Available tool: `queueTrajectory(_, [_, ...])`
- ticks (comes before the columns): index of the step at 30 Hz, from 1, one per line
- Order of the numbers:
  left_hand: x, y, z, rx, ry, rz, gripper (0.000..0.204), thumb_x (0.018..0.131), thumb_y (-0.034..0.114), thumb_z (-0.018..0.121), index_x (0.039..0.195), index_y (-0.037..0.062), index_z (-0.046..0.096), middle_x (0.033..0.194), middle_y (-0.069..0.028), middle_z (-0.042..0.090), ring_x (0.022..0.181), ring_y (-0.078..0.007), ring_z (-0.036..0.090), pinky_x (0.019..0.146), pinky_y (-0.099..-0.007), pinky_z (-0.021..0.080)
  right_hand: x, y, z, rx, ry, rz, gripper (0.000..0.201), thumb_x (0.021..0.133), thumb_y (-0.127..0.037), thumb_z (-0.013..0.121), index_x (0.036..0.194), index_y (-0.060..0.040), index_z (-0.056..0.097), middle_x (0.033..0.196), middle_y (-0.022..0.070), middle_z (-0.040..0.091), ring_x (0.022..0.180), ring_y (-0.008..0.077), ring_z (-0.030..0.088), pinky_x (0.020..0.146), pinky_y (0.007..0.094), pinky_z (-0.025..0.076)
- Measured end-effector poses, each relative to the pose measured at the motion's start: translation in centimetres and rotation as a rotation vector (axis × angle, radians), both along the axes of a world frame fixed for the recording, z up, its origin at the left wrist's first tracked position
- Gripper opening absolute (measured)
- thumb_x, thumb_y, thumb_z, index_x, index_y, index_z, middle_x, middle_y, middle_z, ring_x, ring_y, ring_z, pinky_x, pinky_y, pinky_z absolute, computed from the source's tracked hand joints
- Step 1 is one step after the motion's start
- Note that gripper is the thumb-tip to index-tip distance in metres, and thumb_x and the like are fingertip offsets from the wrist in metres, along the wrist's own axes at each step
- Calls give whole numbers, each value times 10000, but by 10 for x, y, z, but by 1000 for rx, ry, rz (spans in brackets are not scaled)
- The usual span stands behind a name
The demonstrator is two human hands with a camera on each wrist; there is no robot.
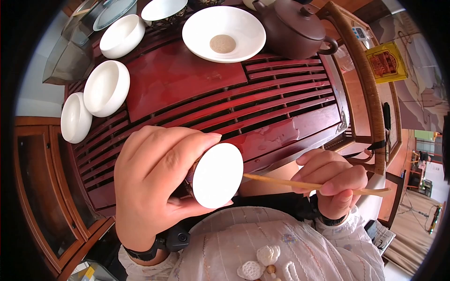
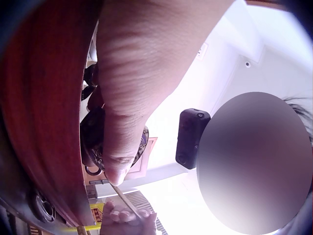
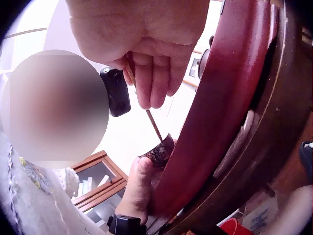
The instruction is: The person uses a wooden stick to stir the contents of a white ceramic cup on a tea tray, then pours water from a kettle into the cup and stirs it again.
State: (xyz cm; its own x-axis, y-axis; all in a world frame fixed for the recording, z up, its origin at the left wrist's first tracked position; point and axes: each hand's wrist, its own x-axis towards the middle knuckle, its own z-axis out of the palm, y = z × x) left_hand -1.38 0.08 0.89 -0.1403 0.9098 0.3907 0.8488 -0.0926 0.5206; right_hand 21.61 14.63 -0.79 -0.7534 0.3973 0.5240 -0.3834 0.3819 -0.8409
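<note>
In the head view my left hand (image 1: 152, 180) grips a small cup, its round white face (image 1: 218, 175) turned to the camera. The cup's dark patterned side shows in the left wrist view (image 2: 93, 134), with the thumb along it, and in the right wrist view (image 3: 160, 152). Fingers of my right hand (image 1: 330, 180) pinch a thin wooden stick (image 1: 276, 181), which points left. The stick's far end meets the cup's right edge in the head view; whether it touches the cup, I cannot tell.
Beyond the hands lies a red slatted tray (image 1: 187, 70). Along its far side stand a wide white bowl (image 1: 197, 35) with a brown round patch in it and a dark teapot (image 1: 295, 33). White cups (image 1: 107, 89) stand at the left, near a glass vessel (image 1: 65, 61). A woven rail (image 1: 370, 89) runs at the right.
</note>
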Motion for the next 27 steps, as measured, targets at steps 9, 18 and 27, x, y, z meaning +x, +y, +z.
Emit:
queueTrajectory(9, [-1,0,0,1,5,-6,681,462,344,891,1021,27,666,943,-95,649,841,-274,612,753,-374,449,-7,-3,-1,74,0,-47,286,1048,-348,361,955,-91,445,667,103,660,646,246,655,764,414,533])
queueTrajectory(18, [-1,1,-1,9,8,-17,680,462,345,892,1020,28,667,937,-94,652,840,-275,612,750,-374,451,-6,-5,0,98,18,-23,291,1049,-341,360,941,-87,451,664,109,656,649,250,663,755,403,538])
queueTrajectory(27, [-2,1,-2,13,8,-18,672,469,340,889,1020,28,666,948,-95,657,843,-279,614,745,-374,450,-1,-5,-3,-6,35,2,291,1044,-301,394,987,-38,503,806,186,685,743,305,665,814,490,527])
